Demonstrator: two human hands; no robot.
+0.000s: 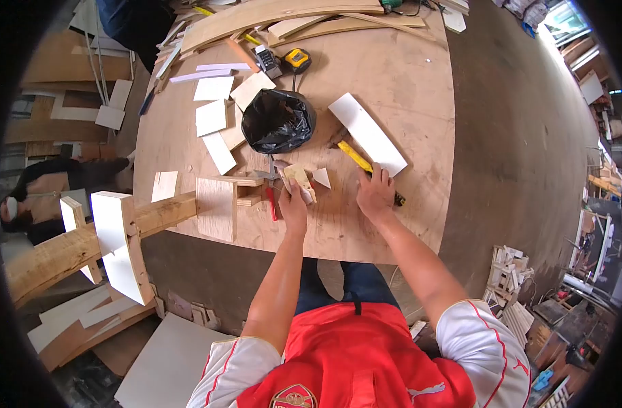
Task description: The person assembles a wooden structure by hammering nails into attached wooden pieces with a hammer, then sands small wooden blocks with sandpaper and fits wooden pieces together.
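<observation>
My left hand (pixel 295 205) is closed on a small wooden block (pixel 299 182) above the near part of the wooden table (pixel 406 81). Just left of it lie pliers with red handles (pixel 272 204). A small white offcut (pixel 322 177) is to its right. My right hand (pixel 376 196) is wrapped round the yellow and black handle of a hammer (pixel 355 156), whose head points away to the upper left. Beyond the hammer lies a long white board (pixel 368 133). A black bag-lined bin (pixel 278 121) stands past my left hand.
A wooden box piece (pixel 217 209) sits at the table's near left on a long beam (pixel 66 253). A tape measure (pixel 297 60), white panels (pixel 213 117) and long planks (pixel 277 17) lie farther back. Another person (pixel 52 194) is at the far left.
</observation>
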